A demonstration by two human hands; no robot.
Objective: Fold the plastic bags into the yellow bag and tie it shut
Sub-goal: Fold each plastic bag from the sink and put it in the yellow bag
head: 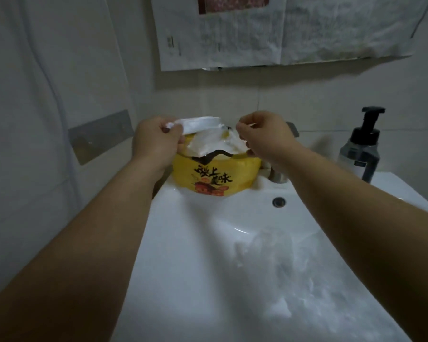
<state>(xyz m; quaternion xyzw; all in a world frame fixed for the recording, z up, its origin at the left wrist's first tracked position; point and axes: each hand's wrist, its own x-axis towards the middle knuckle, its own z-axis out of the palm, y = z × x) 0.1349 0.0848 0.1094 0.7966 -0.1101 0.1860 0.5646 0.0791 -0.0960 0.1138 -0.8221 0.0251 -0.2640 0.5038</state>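
Two hands, head view: both are raised over the yellow bag (215,176), which is stood on the back ledge of the sink (203,255), just left of the tap (278,175).
Left side: a folded white plastic bag (200,124) is pinched at its end by the left hand (156,141), thumb against curled fingers, and is held level across the mouth.
Right side: the right hand (265,134) is held above the right rim with fingers curled and thumb pressed to forefinger. Whether a thin edge of film is caught there cannot be told.
Load: crumpled white bags (208,145) are heaped above the dark-edged rim, so the mouth is not yet free for tying.
Basin: a clear bag (265,248) is left crumpled in the bowl, well apart from the yellow bag, and is judged not yet packed.
Step in hand: the white plastic bag is judged to be about to be folded down and tucked in.
Doing it well: air should be pressed out, the fold kept narrower than the mouth, and the heap pushed low so that enough rim is left to knot. The yellow bag should be steadied, being perched at the ledge.
Surroundings: a pump bottle (361,149) is stood at the right.
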